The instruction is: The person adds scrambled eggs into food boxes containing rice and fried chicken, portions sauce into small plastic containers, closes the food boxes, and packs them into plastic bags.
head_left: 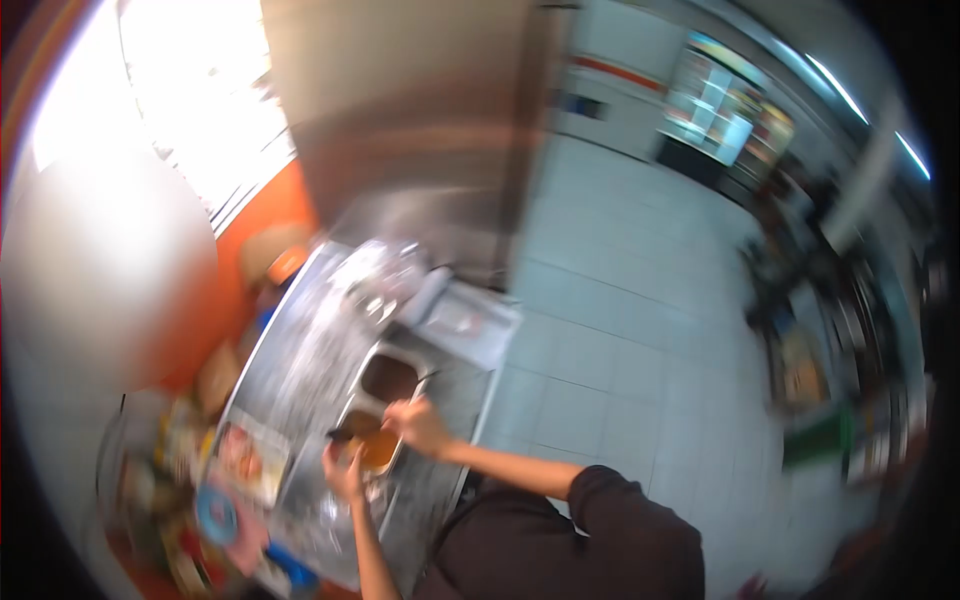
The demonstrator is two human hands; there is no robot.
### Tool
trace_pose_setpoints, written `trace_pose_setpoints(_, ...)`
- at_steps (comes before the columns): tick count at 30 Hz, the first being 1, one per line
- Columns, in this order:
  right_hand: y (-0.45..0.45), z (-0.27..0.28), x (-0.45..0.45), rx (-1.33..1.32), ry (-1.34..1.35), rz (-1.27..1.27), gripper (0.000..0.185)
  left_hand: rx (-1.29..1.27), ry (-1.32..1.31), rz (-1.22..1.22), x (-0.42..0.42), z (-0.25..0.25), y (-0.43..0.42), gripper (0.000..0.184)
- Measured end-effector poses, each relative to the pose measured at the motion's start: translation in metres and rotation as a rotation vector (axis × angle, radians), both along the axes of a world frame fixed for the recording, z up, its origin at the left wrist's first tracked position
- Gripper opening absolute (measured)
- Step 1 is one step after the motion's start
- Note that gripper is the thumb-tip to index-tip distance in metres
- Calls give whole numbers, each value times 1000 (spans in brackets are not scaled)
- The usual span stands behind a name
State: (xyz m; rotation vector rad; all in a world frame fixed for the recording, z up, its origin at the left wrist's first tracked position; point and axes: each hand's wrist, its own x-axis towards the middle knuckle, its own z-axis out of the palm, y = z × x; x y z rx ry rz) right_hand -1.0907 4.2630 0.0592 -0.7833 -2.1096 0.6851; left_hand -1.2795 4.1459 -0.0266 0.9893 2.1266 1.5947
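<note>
My left hand point(345, 472) is raised at the near side of the sauce containers, its fingers curled up against a small dark thing point(341, 435) too blurred to name. Across from it, my right hand point(418, 426) is closed over the edge of the containers; what its fingers pinch is hidden. A black handle point(429, 378) sticks out just beyond that hand. Below and between the hands lies orange sauce point(377, 452) in a metal pan. Beside it is a brown filling point(361, 421), and farther off a pan of dark brown sauce point(390, 378).
The containers stand on a steel table point(300, 345). Plastic bags point(385, 272) and a white tray point(462, 322) lie at its far end. To the left are a tray of pinkish food point(248, 462) and a blue round lid point(216, 514). Tiled floor point(610, 300) stretches away right.
</note>
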Motion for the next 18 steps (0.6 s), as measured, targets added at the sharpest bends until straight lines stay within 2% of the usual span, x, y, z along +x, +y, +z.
trace_pose_setpoints(2, -6, -18, 0, -206, 19, -73, 17, 107, -36, -42, -14, -31, 3, 56)
trace_pose_setpoints(6, -15, -68, -5, -261, -168, -215, 19, 83, 88, 47, -24, -40, 0, 55)
trace_pose_setpoints(8, -18, -88, -9, -316, -334, -151, 18, 10, -20, 84, -15, -17, 0, 54)
trace_pose_setpoints(9, -24, -101, -16, -195, -346, -158, 24, 57, 107, 31, -21, -27, -1, 40)
trace_pose_setpoints(10, -29, -113, -21, -74, -365, -160, 30, 83, 181, 13, -8, -9, 2, 39)
trace_pose_setpoints(12, -36, -105, -28, -6, -185, 1, 50, 132, 329, -6, 26, 50, -10, 37)
trace_pose_setpoints(13, -40, -99, -37, -134, -182, 94, 58, 93, 234, -55, 28, 50, -10, 46)
trace_pose_setpoints(14, -44, -91, -42, -217, -107, 167, 58, 51, 136, -100, 31, 51, -10, 55)
trace_pose_setpoints(16, -55, -72, -47, -290, 93, 125, 55, -38, -59, -180, 36, 50, -13, 73)
trace_pose_setpoints(17, -58, -61, -45, -379, 44, 121, 50, 15, 132, -142, 40, 40, -13, 57)
trace_pose_setpoints(18, -57, -40, -38, -468, -4, 120, 46, 90, 89, -160, 41, 29, -10, 54)
